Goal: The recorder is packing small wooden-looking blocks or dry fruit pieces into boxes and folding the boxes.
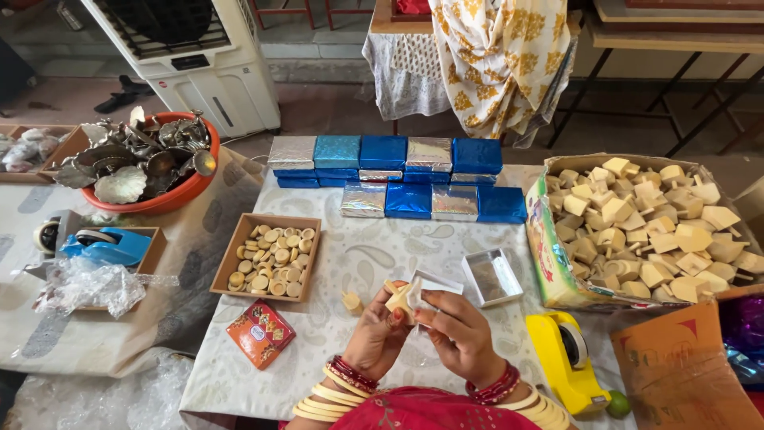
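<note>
Wooden block (pixel 396 299), pale and unpainted, sits pinched between both hands just above the near middle of the desk (pixel 374 247); it is small and chunky, and so much of it is hidden by fingers that I cannot tell which way its long axis runs. The left hand (pixel 378 334) curls shut around its lower side, thumb on top. The right hand (pixel 461 334) is closed too, its fingertips gripping a piece of clear wrap (pixel 420 299) against the block. Just beside the hands stand a small open white box (pixel 492 276) and another loose wooden piece (pixel 351 302). A wooden tray of round discs (pixel 270 256) lies to the left, a yellow tape dispenser (pixel 563 360) to the right.
</note>
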